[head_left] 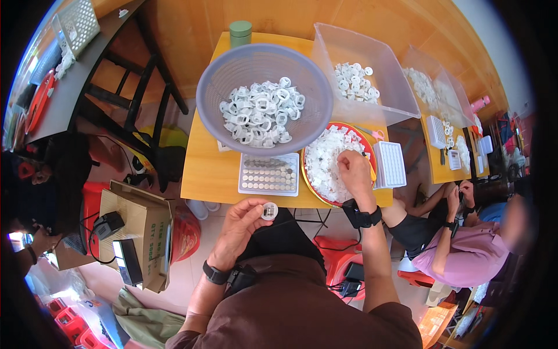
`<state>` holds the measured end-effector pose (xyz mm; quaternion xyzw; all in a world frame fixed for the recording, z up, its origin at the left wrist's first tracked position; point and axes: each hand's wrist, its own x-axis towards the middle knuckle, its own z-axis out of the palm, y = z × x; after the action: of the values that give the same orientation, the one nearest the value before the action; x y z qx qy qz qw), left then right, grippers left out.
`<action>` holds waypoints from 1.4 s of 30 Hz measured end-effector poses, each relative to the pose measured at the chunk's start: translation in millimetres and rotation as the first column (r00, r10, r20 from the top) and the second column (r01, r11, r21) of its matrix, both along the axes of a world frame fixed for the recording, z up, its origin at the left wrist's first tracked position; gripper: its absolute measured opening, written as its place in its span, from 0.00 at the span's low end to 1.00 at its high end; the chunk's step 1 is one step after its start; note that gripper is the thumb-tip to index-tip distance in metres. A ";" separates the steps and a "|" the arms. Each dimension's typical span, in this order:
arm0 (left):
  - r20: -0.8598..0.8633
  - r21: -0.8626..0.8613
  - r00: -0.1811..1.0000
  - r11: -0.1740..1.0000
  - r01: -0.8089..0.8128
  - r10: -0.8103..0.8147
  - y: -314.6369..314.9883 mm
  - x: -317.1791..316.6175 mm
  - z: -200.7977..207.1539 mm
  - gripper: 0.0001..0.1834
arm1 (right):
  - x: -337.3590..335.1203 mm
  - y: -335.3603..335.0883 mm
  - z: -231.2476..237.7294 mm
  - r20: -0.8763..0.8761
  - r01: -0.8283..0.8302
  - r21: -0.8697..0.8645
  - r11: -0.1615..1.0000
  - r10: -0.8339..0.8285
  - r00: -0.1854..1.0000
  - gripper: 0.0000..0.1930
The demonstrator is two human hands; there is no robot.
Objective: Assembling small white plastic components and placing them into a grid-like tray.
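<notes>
Between thumb and fingers of my left hand (pixel 239 227) is a small round white plastic part (pixel 269 211) with metal showing in its middle, held off the table's near edge. My right hand (pixel 356 170) reaches into a round red-rimmed tray (pixel 372 156) heaped with small white translucent plastic pieces (pixel 325 160). Its fingertips are pinched together at the pile; what they hold, if anything, is hidden. Left of the tray lies a white plastic tray (pixel 269 190) with rows of round silvery button cells (pixel 268 179). Behind it stands a large grey-purple basket (pixel 207 104) of white ring-shaped parts (pixel 264 110).
A clear plastic bin (pixel 392 110) with white round parts stands at the back right. Pink-handled scissors (pixel 376 134) and stacked white trays (pixel 390 164) lie right of the red tray. A green canister (pixel 240 34) stands behind the basket. Another person (pixel 465 250) works at the right.
</notes>
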<state>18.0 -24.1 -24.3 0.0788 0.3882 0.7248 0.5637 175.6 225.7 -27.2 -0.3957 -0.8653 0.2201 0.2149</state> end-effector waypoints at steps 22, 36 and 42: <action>0.018 -0.012 1.000 1.000 0.020 -0.020 4.0 -1.9 11.0 0.12 | -37.4 -117.4 62.2 -0.489 -0.454 -0.563 0.691 0.165 0.857 0.07; 0.017 -0.016 1.000 1.000 0.021 -0.021 0.9 -1.4 9.7 0.11 | -42.5 -128.4 63.3 -0.321 -0.500 -0.308 0.809 0.406 0.855 0.05; -0.022 -0.021 0.999 0.999 0.028 -0.028 0.7 -0.4 8.1 0.11 | -44.8 -132.4 59.1 -0.331 -0.467 -0.233 0.853 0.382 0.863 0.04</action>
<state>17.6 -23.4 -16.2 0.0865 0.4010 0.7118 0.5702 130.8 93.3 31.9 -0.1870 -0.8489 0.4458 0.2137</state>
